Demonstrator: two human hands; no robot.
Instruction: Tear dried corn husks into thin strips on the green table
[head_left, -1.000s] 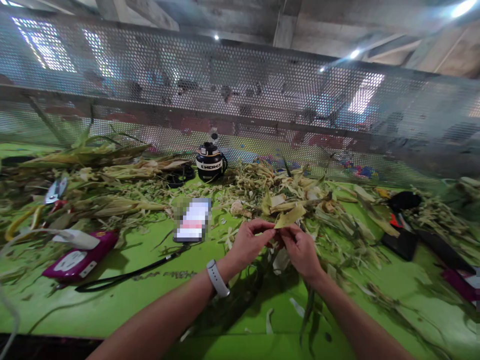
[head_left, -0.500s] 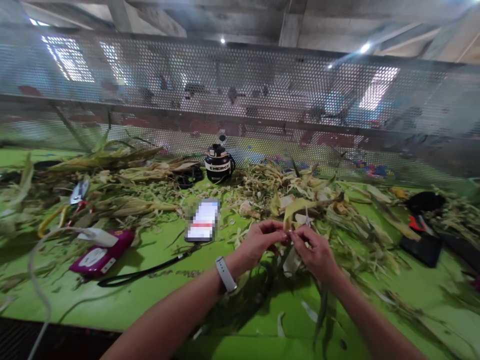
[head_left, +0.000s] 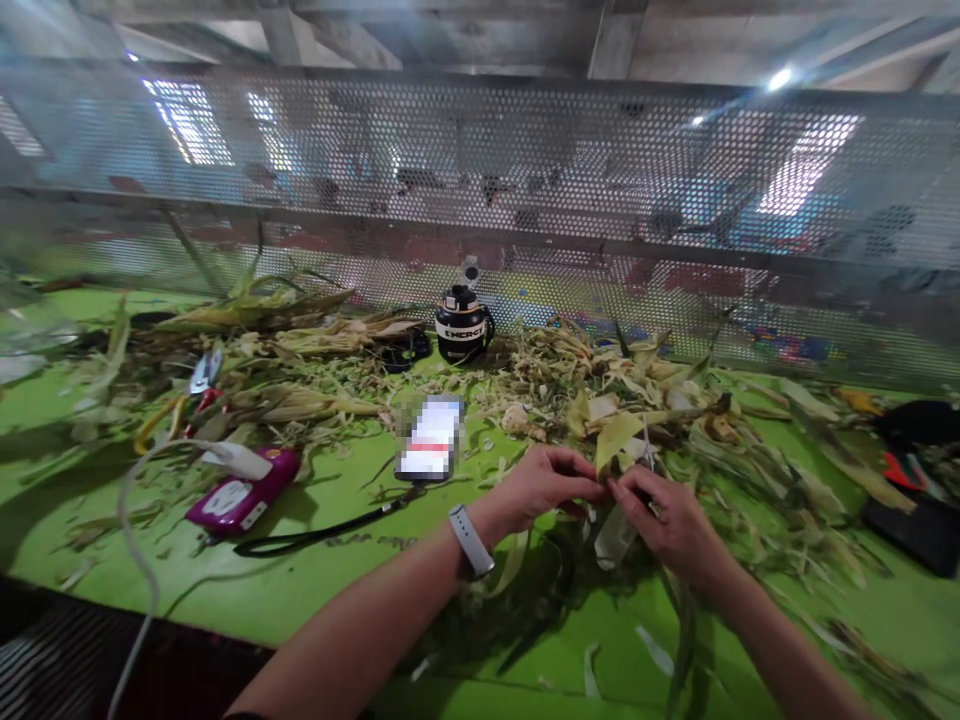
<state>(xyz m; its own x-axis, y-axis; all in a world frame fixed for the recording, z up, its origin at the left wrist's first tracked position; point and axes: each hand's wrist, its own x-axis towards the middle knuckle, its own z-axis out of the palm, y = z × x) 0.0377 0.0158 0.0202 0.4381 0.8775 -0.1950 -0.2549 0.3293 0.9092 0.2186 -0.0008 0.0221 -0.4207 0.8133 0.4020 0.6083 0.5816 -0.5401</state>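
My left hand (head_left: 546,486), with a pale watch band on its wrist, pinches at the lower end of a yellow-green corn husk (head_left: 616,438). Fingertips of my right hand (head_left: 671,518) are closed on the same spot from the other side, nearly touching the left ones. The husk stands up and folds over above the fingers. Just what lies between the fingertips is partly hidden. Under the hands is a whitish, translucent piece (head_left: 615,540) whose kind I cannot make out. Long green leaves hang below the right hand.
Husk scraps (head_left: 555,370) litter the green table (head_left: 315,590). A phone (head_left: 431,440), a purple power bank (head_left: 244,495) with a white cable, scissors or pruners (head_left: 204,375) and a black "ENERGY" bottle (head_left: 460,330) lie around. A perforated metal screen (head_left: 525,150) stands behind.
The view has turned slightly left, so everything sits further right. Both hands keep their pinch, while the husk above them shows a broader, more folded face.
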